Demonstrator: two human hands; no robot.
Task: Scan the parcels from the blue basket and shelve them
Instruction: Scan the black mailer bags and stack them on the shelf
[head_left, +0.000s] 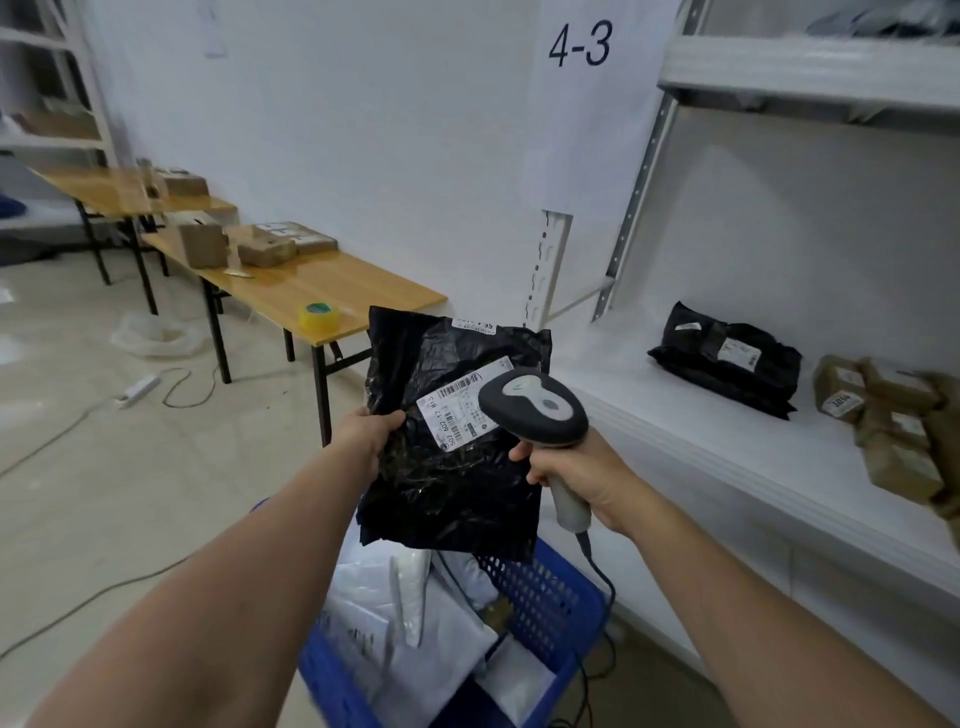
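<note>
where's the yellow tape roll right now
In the head view, the yellow tape roll sits left of centre on the near end of the wooden table, just left of the black parcel that the left hand holds up.

left hand (371, 434): fingers hidden behind black parcel (452, 467) | label (457, 410): right corner covered by scanner (535, 408), small print unreadable | blue basket (550, 597): lower part cut by bottom edge, far rim behind black parcel | brown boxes (893, 431): blurred, cut by right edge | dark bags (883, 23): blurred, cut by top edge
</note>
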